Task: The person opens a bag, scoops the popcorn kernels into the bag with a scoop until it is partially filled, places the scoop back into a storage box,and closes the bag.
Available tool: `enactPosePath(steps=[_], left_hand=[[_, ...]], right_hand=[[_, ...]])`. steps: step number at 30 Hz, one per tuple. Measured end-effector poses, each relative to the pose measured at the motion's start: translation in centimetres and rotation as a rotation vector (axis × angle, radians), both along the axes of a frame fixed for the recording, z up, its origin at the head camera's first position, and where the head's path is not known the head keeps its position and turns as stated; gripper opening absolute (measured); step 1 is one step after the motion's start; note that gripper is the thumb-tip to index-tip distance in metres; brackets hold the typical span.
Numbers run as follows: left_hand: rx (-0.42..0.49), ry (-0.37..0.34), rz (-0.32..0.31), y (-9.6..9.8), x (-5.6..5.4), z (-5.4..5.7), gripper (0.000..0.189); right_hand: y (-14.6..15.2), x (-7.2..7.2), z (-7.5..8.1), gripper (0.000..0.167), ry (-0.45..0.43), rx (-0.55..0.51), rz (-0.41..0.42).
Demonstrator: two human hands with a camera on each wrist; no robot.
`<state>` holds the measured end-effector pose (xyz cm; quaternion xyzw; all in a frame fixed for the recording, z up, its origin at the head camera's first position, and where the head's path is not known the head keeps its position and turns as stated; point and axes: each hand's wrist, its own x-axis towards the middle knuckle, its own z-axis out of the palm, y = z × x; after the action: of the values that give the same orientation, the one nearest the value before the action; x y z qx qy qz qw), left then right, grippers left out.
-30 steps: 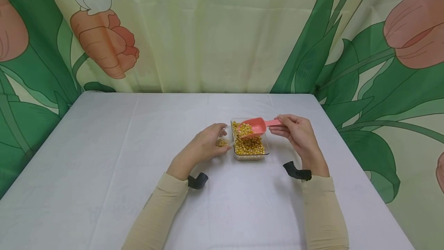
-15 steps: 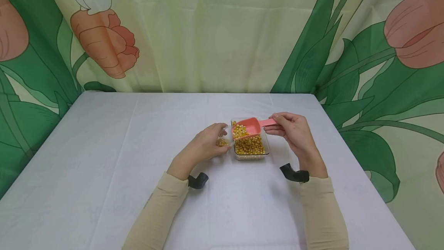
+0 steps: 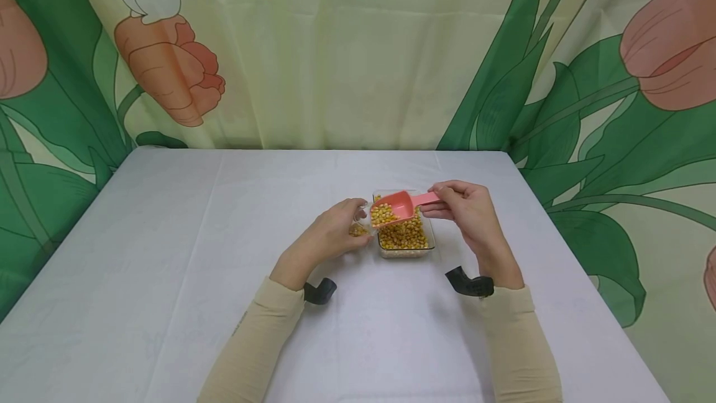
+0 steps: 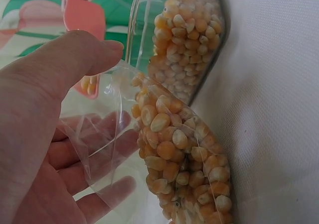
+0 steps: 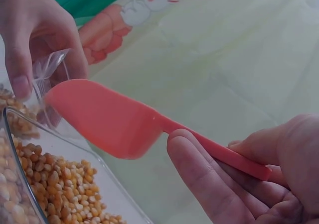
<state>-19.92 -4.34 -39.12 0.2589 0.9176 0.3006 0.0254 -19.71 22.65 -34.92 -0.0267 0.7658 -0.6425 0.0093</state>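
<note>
My left hand (image 3: 331, 232) holds a clear plastic bag (image 4: 184, 159) at its mouth, thumb on one side and fingers spread on the other. Corn kernels fill the lower part of the bag. Right beside it stands a glass container (image 3: 405, 254) of corn kernels (image 5: 65, 186). My right hand (image 3: 468, 215) grips the handle of a pink scoop (image 3: 403, 205), which carries kernels (image 3: 383, 214). The scoop sits over the container's left side, its lip at the bag's opening. In the right wrist view, the scoop (image 5: 107, 119) hides part of the bag.
A white cloth covers the table (image 3: 168, 278). Behind it hangs a printed curtain (image 3: 335, 67) with a rabbit, a carrot and tulips. A black wrist mount (image 3: 320, 291) sits on the left wrist, another mount (image 3: 471, 283) on the right.
My right hand has moved left with the scoop, from above the container to the mouth of the bag. The left hand and the bag have stayed in place.
</note>
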Motion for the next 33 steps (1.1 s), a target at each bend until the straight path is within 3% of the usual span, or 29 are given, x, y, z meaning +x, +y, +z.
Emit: enactPosePath(steps=[14,33], left_hand=[[-0.014,0.032,-0.003,0.0,-0.1,-0.1,0.068],[-0.014,0.029,0.003,0.0,0.1,0.1,0.067]], right_hand=[[-1.1,0.4,0.4,0.037,0.057,0.099,0.018],[-1.1,0.7,0.8,0.034,0.081,0.098,0.023]])
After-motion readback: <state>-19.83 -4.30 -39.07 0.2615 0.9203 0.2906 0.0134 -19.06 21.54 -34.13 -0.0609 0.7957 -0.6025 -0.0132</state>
